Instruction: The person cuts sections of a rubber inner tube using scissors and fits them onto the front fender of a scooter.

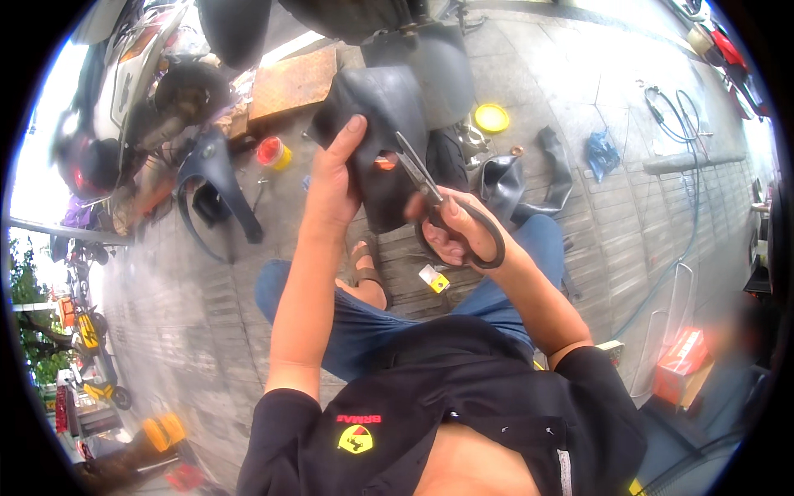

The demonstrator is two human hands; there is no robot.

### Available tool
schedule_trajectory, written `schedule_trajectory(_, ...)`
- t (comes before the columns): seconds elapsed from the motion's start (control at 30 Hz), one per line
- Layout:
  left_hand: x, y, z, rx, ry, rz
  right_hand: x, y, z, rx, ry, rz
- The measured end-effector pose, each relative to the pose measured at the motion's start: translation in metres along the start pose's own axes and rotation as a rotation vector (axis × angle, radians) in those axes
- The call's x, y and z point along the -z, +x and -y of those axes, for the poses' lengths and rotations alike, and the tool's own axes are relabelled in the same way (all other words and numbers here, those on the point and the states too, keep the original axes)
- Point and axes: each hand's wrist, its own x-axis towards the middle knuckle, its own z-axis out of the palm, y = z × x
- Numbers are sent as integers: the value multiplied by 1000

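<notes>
My left hand (337, 169) grips a piece of black rubber sheet (382, 95) by its left edge, thumb on top and fingers hidden behind it. A small hole shows in the rubber, with something orange-toned visible through it. In my right hand (463, 227) is a pair of scissors (423, 178), my fingers through the black loop handles. The blades point up and to the left, over the right part of the rubber beside the hole. Whether they touch the rubber I cannot tell.
Around the paved floor lie a yellow lid (491, 117), a red-and-yellow tub (271, 152), black rubber tubing (552, 178), a blue bag (603, 155) and a dark plastic part (217, 186). A wooden board (291, 81) lies beyond my left hand. A hose (696, 190) runs along the right.
</notes>
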Motion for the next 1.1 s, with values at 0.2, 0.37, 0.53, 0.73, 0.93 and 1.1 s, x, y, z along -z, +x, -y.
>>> schedule_trajectory(0.2, -4, -4, -25, 56, 238, 96, 3, 2, -1, -25, -32, 57)
schedule_trajectory(0.37, -9, -5, -29, 75, 260, 92, 0, -4, 5, -51, -2, 43)
schedule_trajectory(0.53, -7, -4, -44, 117, 380, 176, 0, -4, 8, -47, -56, 74)
schedule_trajectory(0.73, -12, -3, -64, 161, 540, 303, -6, 3, 11, -27, -113, 77)
schedule_trajectory(0.93, -18, 0, -77, 181, 545, 259, 1, -6, 18, -98, -196, 66)
schedule_trajectory(1.1, -27, 6, -83, 175, 814, 304, -2, -5, 15, 1, -217, 122)
